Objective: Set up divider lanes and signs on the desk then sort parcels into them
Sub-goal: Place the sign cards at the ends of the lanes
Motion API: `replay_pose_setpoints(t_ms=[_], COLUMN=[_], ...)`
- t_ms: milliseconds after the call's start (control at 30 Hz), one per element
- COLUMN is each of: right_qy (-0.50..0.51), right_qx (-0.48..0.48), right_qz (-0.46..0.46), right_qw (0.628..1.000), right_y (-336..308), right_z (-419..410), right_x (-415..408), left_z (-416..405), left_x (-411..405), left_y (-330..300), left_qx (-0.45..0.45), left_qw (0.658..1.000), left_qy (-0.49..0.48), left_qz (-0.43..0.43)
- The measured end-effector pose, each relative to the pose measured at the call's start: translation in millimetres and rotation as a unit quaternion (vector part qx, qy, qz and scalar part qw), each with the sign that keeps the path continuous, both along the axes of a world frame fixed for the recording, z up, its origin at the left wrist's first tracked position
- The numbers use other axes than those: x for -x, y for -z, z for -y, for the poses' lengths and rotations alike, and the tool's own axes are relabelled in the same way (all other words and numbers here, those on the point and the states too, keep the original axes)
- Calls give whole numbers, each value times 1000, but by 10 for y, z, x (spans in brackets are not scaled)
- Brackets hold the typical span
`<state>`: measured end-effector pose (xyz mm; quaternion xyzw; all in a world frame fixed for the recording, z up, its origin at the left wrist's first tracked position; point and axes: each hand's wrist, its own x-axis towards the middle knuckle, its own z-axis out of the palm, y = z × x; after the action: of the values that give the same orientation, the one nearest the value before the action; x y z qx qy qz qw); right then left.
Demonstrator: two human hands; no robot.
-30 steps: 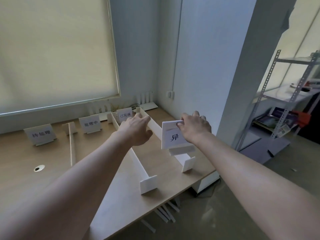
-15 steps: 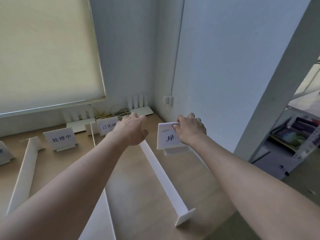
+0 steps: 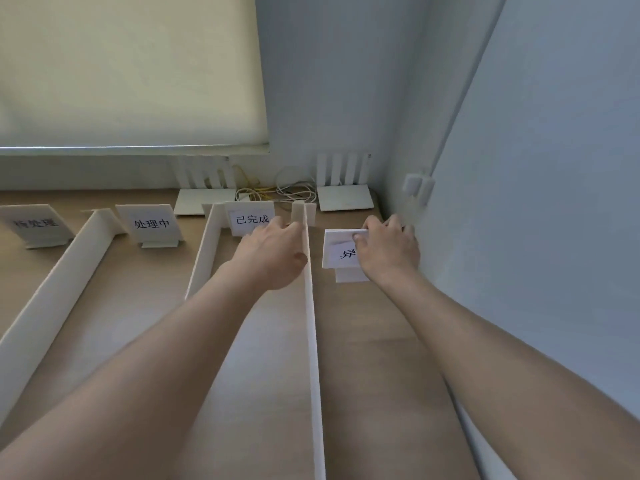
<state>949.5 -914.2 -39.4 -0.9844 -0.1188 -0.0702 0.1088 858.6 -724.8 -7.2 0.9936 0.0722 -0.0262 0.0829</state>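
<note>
Since a second ago both hands have travelled toward the far wall with the view, and the sign (image 3: 341, 249) in the right hand (image 3: 388, 252) now stands deeper in the rightmost lane, close to the corner of the room. It is a white card printed with one black character, tilted back on its small foot, which rests on the table (image 3: 374, 341). The right grip closes on the card's top right edge: the thumb lies on the printed face and the fingers curl over behind, so most of the card shows to the left of the hand and its foot just below it.

Just left of the sign runs a long white divider (image 3: 313, 341), standing on edge. The left hand (image 3: 273, 254) lies against its left face near the far end, fingers loosely bent beside the strip; whether they clasp it I cannot tell.

Farther left stand the "已完成" sign (image 3: 252, 219), a second divider (image 3: 204, 258), the "处理中" sign (image 3: 151, 224), a third divider (image 3: 59, 289) and a blurred sign (image 3: 34, 224). Two white routers (image 3: 341, 188) and loose cables (image 3: 277, 192) sit by the wall.
</note>
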Motion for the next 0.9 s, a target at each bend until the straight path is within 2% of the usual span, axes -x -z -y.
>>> replay_pose_setpoints(t_ms=[333,700,900], right_qy=[-3,14,17], right_qx=[-19,-21,-30], right_qz=[-21,-76,-59], right_qw=[1000,997,998], right_y=[506,1301,1712], right_z=[-363,-767,-1083], right_x=[-1309,-2569,-2988], left_z=[-243,-523,-642], left_x=[-1148,-2436,-2819], left_y=[417,1214,1634], left_qx=[-10,10,5], left_qw=[999,998,998], left_qy=[-33,-26,-24], left_qz=[-24,-47,-55])
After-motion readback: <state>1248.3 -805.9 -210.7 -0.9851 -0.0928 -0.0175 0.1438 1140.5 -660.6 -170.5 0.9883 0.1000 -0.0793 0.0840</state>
